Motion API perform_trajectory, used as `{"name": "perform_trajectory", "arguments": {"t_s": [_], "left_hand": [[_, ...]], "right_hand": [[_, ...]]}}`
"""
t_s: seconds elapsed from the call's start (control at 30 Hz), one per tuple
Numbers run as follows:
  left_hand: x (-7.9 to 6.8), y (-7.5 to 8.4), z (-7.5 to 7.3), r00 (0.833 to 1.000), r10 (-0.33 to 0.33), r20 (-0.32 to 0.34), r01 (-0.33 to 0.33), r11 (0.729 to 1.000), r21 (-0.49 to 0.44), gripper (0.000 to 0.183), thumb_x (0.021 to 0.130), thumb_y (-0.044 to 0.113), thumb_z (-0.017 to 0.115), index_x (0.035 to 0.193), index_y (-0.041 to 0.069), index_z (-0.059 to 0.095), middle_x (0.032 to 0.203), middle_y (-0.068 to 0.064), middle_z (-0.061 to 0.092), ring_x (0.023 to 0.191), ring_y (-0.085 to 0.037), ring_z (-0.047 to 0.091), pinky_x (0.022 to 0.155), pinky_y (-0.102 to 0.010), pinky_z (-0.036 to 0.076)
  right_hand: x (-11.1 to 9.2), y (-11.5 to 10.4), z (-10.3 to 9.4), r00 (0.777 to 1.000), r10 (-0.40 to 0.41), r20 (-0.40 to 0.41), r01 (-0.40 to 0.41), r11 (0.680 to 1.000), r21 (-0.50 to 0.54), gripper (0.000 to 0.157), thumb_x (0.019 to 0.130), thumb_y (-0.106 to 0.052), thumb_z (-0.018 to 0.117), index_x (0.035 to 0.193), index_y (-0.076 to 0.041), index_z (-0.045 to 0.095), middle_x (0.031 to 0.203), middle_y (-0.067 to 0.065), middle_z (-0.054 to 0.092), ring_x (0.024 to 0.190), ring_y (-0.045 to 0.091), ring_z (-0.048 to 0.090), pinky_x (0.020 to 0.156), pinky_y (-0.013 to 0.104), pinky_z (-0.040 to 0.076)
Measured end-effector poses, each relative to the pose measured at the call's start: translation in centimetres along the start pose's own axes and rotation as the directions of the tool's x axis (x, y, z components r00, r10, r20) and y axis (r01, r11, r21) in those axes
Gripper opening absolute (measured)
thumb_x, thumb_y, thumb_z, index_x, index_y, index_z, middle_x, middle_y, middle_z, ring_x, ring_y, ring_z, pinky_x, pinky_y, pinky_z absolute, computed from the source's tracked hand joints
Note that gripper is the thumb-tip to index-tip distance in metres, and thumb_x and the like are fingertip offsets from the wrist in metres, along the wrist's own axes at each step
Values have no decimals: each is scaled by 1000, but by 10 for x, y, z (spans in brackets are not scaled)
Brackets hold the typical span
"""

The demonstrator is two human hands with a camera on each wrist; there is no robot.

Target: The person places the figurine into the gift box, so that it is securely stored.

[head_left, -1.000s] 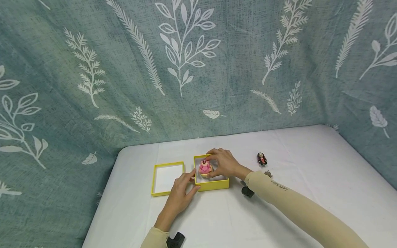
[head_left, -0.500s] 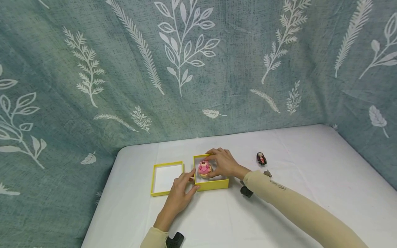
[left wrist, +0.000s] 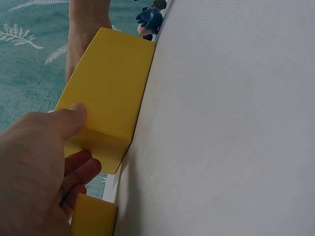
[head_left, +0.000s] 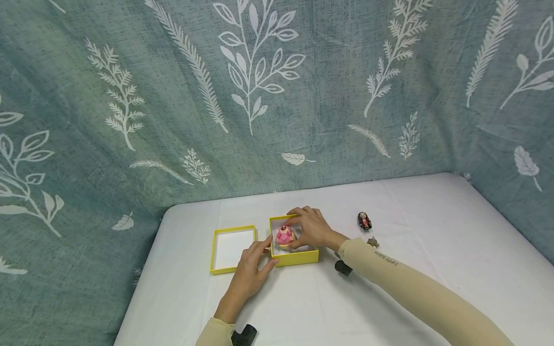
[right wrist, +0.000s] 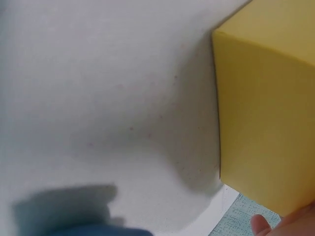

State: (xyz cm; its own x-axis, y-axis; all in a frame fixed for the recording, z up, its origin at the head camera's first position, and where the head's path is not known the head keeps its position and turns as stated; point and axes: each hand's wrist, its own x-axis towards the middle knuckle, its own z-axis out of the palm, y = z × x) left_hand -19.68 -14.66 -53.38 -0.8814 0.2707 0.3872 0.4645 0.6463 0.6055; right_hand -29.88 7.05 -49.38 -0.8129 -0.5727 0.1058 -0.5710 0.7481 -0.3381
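A yellow open-topped box [head_left: 296, 258] with a pale inside stands on the white-covered table. Within it, a pink and cream toy figure [head_left: 285, 236] sits toward the left side. My right hand [head_left: 313, 228] reaches over the right wall and pinches this figure between thumb and fingers. At the box's near left corner, my left hand [head_left: 250, 270] grips the walls. The left wrist view shows its thumb [left wrist: 74, 118] on one yellow face and curled fingers [left wrist: 83, 174] round the corner. In the right wrist view the box [right wrist: 266, 113] hides most of the right hand.
A shallow yellow-rimmed lid [head_left: 214, 250] lies left of the box. To the right are a small black and red figure [head_left: 364, 221] and a small grey-brown thing [head_left: 373, 242]. A blue figure [left wrist: 149, 20] stands beyond the box in the left wrist view. A patterned curtain [head_left: 277, 96] hangs behind.
The pink figure has tilted slightly in the right hand's pinch. Both hands and the box stay in nearly the same place; the head view has shifted a little.
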Motion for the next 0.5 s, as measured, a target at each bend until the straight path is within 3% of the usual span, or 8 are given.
{"name": "perform_trajectory", "arguments": {"t_s": [0.5], "left_hand": [[1,-1,0,1000,8,-10,-8,1000,9,63,89,24,72,146,15,47,116,-3,64,100,-17,65,89,-38,44]], "right_hand": [[-1,-4,-2,1000,17,-4,-17,1000,-21,56,67,-48,87,115,-23,74,141,5,53,123,28,47,105,56,32]]}}
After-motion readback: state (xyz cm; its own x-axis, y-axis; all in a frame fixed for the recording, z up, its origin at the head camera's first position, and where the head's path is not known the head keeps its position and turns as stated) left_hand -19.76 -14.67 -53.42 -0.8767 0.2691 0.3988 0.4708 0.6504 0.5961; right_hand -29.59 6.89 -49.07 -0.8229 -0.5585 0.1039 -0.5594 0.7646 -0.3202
